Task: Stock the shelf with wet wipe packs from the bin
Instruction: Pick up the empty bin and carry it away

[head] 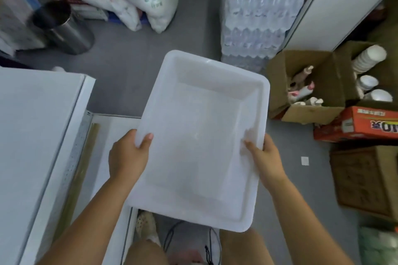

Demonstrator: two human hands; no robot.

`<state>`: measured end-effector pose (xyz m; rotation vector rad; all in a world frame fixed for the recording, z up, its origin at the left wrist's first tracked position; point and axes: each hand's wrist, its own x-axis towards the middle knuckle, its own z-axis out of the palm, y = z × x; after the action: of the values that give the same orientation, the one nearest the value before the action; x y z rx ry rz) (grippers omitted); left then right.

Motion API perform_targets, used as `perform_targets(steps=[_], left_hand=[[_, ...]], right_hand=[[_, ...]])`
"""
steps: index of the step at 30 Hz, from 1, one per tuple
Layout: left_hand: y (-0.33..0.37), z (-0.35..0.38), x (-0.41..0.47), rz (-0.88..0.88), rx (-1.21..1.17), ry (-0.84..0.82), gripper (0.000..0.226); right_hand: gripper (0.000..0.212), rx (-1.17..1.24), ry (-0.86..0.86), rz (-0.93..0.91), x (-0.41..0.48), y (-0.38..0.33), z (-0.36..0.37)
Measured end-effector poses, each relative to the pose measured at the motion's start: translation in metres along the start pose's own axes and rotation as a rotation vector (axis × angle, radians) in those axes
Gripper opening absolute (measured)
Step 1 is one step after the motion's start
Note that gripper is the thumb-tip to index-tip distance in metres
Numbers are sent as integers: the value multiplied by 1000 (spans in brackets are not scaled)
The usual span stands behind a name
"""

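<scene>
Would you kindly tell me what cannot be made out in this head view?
Head view:
- Tiers of the shelf: hidden beneath its own top.
- Under the bin, most fingers of the left hand and right hand: hidden by its walls.
- Lettering on the orange box: blurred, cut by the right edge.

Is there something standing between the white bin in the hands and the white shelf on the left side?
Nothing visible does. The left hand and the right hand both hold the bin by its near rim, and its left edge hangs over the lower board of the shelf. The bin looks empty.
</scene>
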<state>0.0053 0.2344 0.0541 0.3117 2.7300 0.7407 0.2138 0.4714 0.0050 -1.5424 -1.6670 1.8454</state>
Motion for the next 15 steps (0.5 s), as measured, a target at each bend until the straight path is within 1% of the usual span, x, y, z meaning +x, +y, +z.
perform_targets(steps=[4, 6, 9, 11, 13, 15], left_hand=[[108, 23, -9, 83, -15, 58, 38], [163, 38, -18, 99, -73, 76, 39], [240, 58, -31, 163, -152, 74, 38], [285, 68, -36, 228, -157, 51, 33], [330, 80, -40, 300, -166, -8, 27], [374, 93, -44, 383, -146, -65, 26]], right_hand=[[34, -59, 59, -85, 15, -48, -96], [34, -83, 102, -132, 24, -69, -144], [26, -84, 197, -217, 31, -101, -213], [23, -67, 262, -233, 31, -113, -255], [27, -26, 333, -225, 28, -119, -294], [32, 23, 411, -215, 23, -121, -330]])
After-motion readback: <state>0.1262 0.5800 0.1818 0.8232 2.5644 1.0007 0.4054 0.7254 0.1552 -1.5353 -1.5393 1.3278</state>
